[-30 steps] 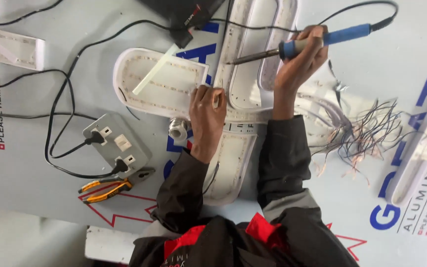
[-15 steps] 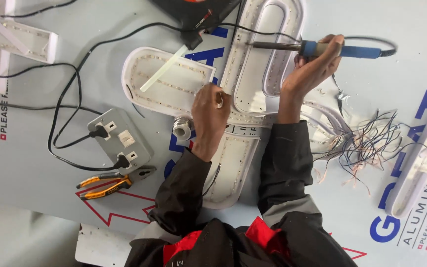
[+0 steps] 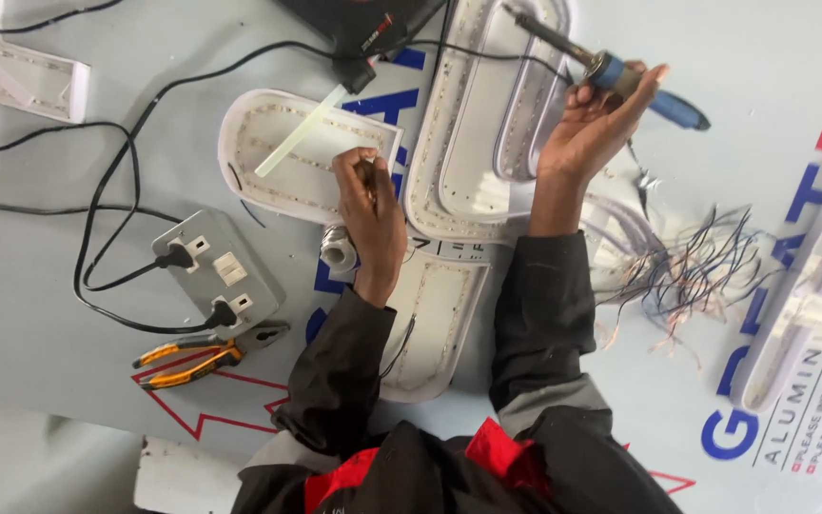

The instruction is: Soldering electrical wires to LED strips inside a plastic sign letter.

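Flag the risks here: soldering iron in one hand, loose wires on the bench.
1. The right hand holds the soldering iron raised over the white sign letter; the tip could likely mar it.
2. The loose wire bundle lies beside that arm; a sleeve may snag it.

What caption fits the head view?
Right hand holds soldering iron; left hand rests on white lit letter.

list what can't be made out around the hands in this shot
Head view only:
- What the left hand pinches: a thin dark piece, mostly covered by its fingers.
- Soldering iron tip: reaches the top edge, too small to see.
- Black device: cut off by the top edge.
- Loose wires: too fine to trace.
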